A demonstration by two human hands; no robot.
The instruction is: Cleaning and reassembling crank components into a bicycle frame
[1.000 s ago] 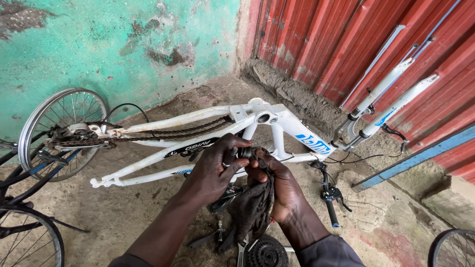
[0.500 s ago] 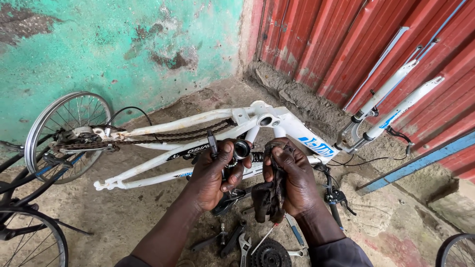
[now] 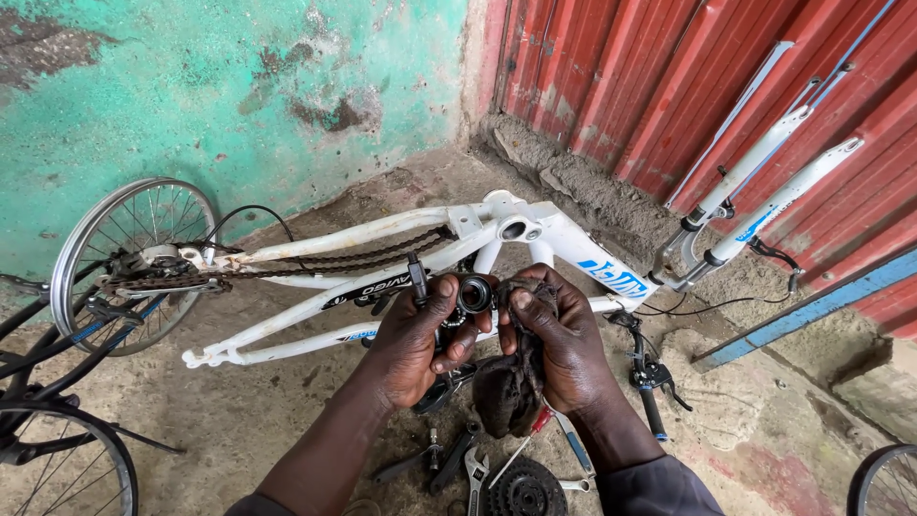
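My left hand grips a small round metal bicycle part, a ring-shaped bearing piece, by its edge. My right hand holds a dirty dark rag and presses it against that part. Both hands hover just in front of an upturned white bicycle frame with blue markings, which lies on the dirt floor. A chain runs along the frame to the rear wheel at the left.
The white front fork leans on a red corrugated wall. Spanners, a screwdriver and a black sprocket cluster lie below my hands. Other bicycle wheels sit at lower left and lower right. A green wall stands behind.
My hands have risen slightly and come together on the metal part; the rag is now bunched under my right hand and pressed to it.
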